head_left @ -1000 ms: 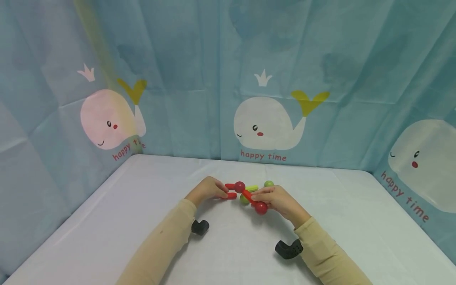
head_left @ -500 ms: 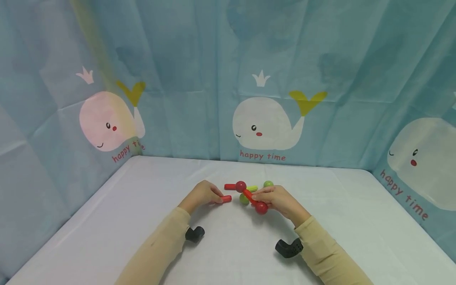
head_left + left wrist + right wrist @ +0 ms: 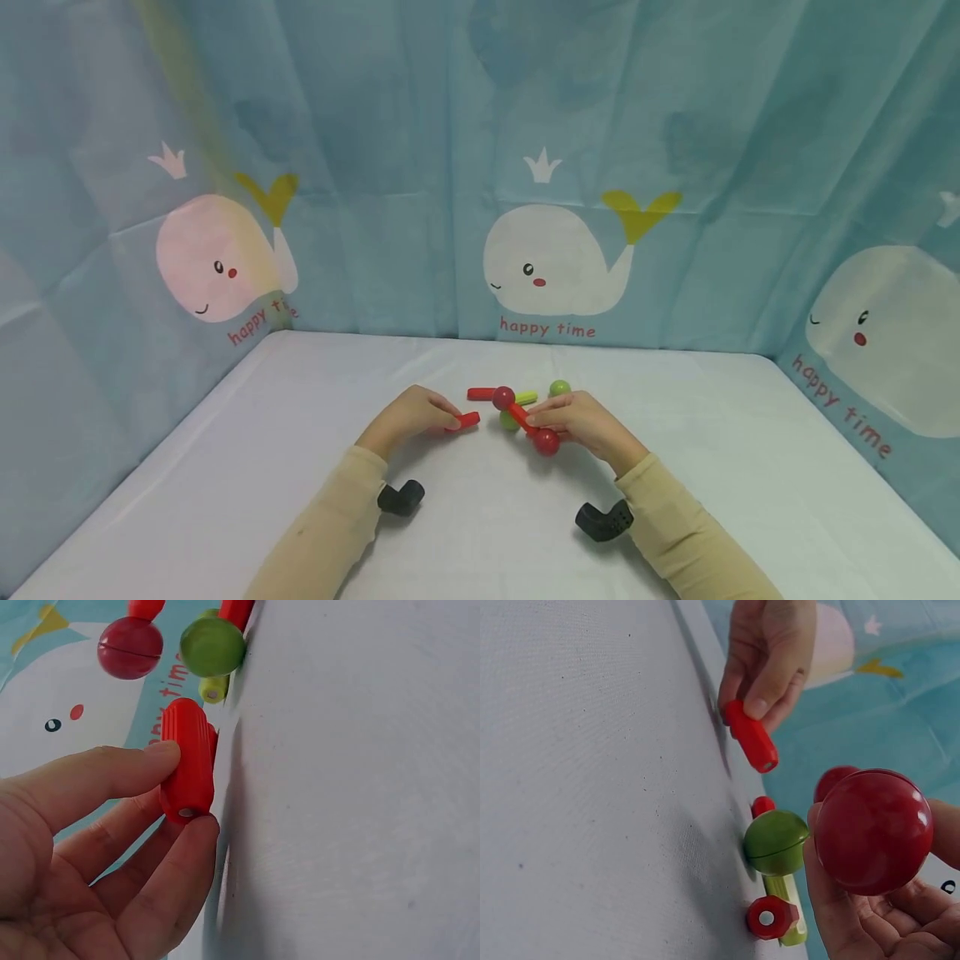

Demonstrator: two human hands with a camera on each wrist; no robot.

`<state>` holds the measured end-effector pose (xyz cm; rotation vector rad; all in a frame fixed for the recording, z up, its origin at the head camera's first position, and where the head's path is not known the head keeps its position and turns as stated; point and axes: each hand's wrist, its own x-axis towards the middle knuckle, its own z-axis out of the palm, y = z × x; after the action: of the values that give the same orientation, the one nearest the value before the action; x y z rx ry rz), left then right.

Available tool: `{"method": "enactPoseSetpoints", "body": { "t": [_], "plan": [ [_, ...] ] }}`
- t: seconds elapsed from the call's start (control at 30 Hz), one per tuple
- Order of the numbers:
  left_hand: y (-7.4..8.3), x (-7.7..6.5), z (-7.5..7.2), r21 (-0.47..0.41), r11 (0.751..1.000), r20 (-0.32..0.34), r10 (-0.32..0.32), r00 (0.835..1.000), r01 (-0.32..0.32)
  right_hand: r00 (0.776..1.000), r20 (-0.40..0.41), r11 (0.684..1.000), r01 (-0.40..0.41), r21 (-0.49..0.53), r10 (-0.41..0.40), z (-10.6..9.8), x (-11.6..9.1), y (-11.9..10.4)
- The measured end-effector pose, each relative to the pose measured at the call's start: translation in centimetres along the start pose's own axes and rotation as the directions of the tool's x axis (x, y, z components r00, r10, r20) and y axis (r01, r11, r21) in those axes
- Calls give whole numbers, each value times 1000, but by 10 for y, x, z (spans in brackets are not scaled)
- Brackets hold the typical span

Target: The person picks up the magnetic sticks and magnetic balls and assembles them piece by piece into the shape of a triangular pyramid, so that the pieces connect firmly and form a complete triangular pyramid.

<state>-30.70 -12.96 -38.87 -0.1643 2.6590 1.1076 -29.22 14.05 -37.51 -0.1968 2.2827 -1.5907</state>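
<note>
My left hand point(image 3: 412, 417) pinches a short red stick point(image 3: 468, 420) between thumb and fingers. A pale dot shows on the end of this ridged stick point(image 3: 186, 761) in the left wrist view. My right hand point(image 3: 588, 425) grips a red stick point(image 3: 521, 417) with a red ball point(image 3: 503, 398) at its far end and another red ball point(image 3: 547, 442) at its near end. Behind that piece, a green ball point(image 3: 509, 419) is partly hidden, with a yellow-green stick point(image 3: 527, 398) beside it. The right wrist view shows the near red ball point(image 3: 874, 832) covering much of the hand's grip.
A second green ball point(image 3: 559, 388) lies farther back on the white table point(image 3: 487, 533). Another red stick point(image 3: 481, 393) lies behind the group, and one more red stick point(image 3: 772, 917) shows end-on in the right wrist view. A blue curtain with whales point(image 3: 555, 258) hangs behind.
My left hand has drawn the red stick leftward and nearer to me, away from the balls. The right hand holds its piece almost in the same place.
</note>
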Motion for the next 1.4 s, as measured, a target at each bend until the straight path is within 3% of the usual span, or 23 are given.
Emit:
{"method": "enactPoseSetpoints", "body": {
  "t": [0.37,0.8,1.4],
  "plan": [
    [4,-8,0,-116,993,13,-8,1000,10,1000,-6,1000,-6,-9,6,1,-2,-3],
    [15,-22,-6,-240,969,-16,59,998,-61,1000,-23,1000,-15,-16,14,1,-1,-5],
    [20,-27,-3,-273,958,-5,89,996,-87,1000,-17,1000,-16,-11,16,2,-3,-5]
  ]
}}
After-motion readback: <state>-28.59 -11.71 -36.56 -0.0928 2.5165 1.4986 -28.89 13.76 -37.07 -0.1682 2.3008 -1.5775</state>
